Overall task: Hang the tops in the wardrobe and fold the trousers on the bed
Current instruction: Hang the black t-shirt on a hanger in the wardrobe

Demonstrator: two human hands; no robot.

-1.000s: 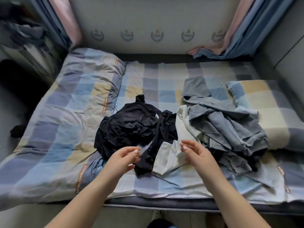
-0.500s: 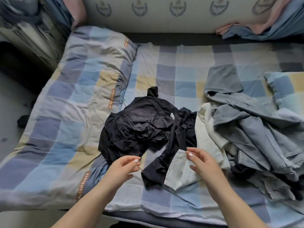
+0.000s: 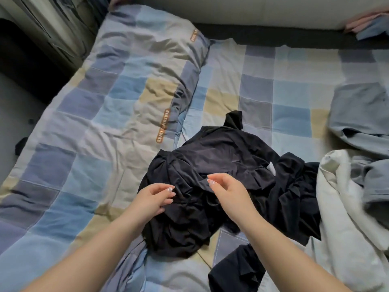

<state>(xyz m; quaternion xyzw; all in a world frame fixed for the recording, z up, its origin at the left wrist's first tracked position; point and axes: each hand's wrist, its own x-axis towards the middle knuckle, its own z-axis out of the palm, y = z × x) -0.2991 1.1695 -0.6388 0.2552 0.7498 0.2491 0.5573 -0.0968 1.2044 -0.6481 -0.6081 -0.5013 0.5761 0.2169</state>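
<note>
A crumpled black garment [image 3: 212,159] lies in a heap in the middle of the checked bed [image 3: 259,91]. My left hand [image 3: 152,199] hovers at its left edge, fingers loosely curled, holding nothing. My right hand [image 3: 228,192] hangs just above the black cloth, fingers relaxed and empty. A cream-white garment [image 3: 336,207] lies to the right of the black one. Grey-blue clothes [image 3: 362,114] are piled at the far right. Whether any of these is a top or trousers cannot be told.
A folded checked quilt [image 3: 101,114] covers the left half of the bed. Dark floor and furniture [image 3: 25,66] lie beyond the left edge. A pale headboard wall [image 3: 252,11] runs along the back, with pink and blue cloth [image 3: 368,26] at its right end.
My view has moved closer and down over the bed. Both hands have shifted up from the front edge to above the black garment. They hold nothing throughout.
</note>
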